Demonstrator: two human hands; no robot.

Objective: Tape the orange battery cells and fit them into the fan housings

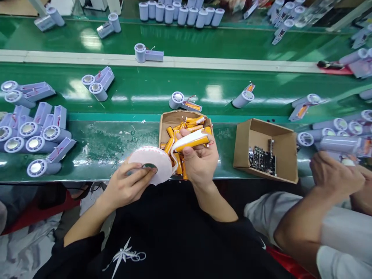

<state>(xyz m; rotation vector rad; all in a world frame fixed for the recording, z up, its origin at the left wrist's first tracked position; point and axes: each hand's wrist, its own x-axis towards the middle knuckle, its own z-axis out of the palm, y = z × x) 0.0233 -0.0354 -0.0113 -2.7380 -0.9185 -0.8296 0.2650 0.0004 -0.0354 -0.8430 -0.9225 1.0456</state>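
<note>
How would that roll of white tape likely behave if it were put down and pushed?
The roll of white tape is a thin, round disc, so it would probably slide when flat but roll or topple if stood on edge. Its paid-out strip looks floppy, bending on its way to the orange cell, so it would likely trail or twist.

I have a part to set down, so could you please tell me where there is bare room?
The widest bare patch on the green bench lies between the lilac housings at far left and the battery box. A narrower strip separates it from the circuit-board box; a hand might pass. Crowded: both bench ends and around the tape roll.
</note>
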